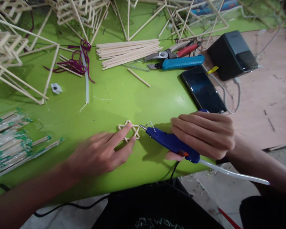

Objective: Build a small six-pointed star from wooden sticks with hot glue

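Note:
A small six-pointed star (135, 125) made of short wooden sticks lies flat on the green tabletop. The thumb and a finger of my left hand (102, 154) press down on it, holding it against the table. My right hand (205, 133) is wrapped round a blue hot glue gun (165, 140). Its metal nozzle points left, close by the star's upper right point; whether they touch I cannot tell. Thin strands of glue stand near the nozzle. A long translucent glue stick (233, 173) sticks out of the gun's rear, passing under my right wrist.
Wooden sticks (128, 52) lie in a pile behind, beside pliers (163, 54) and a blue utility knife (183, 62). A phone (203, 89) and a black power bank (231, 55) stand right. Stick frames (57, 46), purple cord (77, 62) and wrapped chopsticks (11, 143) are left.

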Demonstrator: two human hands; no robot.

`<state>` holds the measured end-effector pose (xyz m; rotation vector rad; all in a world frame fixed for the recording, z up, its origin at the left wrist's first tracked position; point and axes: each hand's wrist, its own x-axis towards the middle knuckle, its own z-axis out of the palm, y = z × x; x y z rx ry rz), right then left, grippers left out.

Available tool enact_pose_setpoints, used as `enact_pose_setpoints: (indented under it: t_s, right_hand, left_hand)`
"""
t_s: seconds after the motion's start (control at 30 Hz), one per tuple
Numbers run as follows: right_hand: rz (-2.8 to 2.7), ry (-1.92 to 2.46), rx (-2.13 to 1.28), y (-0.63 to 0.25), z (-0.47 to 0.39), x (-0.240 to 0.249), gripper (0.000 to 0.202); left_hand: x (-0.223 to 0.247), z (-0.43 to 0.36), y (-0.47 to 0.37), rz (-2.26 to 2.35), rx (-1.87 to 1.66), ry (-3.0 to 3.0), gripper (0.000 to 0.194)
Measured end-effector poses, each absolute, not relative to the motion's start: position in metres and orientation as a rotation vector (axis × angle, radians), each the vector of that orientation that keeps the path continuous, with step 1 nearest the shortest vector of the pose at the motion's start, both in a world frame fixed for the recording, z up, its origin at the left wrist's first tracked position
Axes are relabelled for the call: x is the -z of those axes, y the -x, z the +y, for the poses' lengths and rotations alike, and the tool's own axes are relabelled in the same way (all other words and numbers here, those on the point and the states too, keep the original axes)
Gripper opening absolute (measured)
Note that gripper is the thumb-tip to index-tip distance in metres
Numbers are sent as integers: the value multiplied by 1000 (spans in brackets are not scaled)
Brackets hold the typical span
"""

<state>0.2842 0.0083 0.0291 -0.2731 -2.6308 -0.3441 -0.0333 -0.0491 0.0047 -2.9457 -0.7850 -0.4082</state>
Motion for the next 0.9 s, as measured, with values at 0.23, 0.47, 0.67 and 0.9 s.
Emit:
enact_pose_setpoints:
  t_s: [0.23, 0.47, 0.67, 0.9]
  right_hand:
    - [-2629, 241, 350, -284, 8, -26, 46]
    - [-2594, 254, 283, -282, 2, -27, 52]
    - [-2613, 370, 265, -288, 5, -30, 52]
    - [-2629, 272, 200, -285, 1, -28, 50]
  left_hand:
    - [-5, -49, 32, -785, 409, 2947, 31]
    - [-4, -49, 33, -781, 417, 2934, 33]
    - [-6, -49, 32, -793, 415, 2927, 34]
    - [-7, -47, 31, -769, 437, 2944, 34]
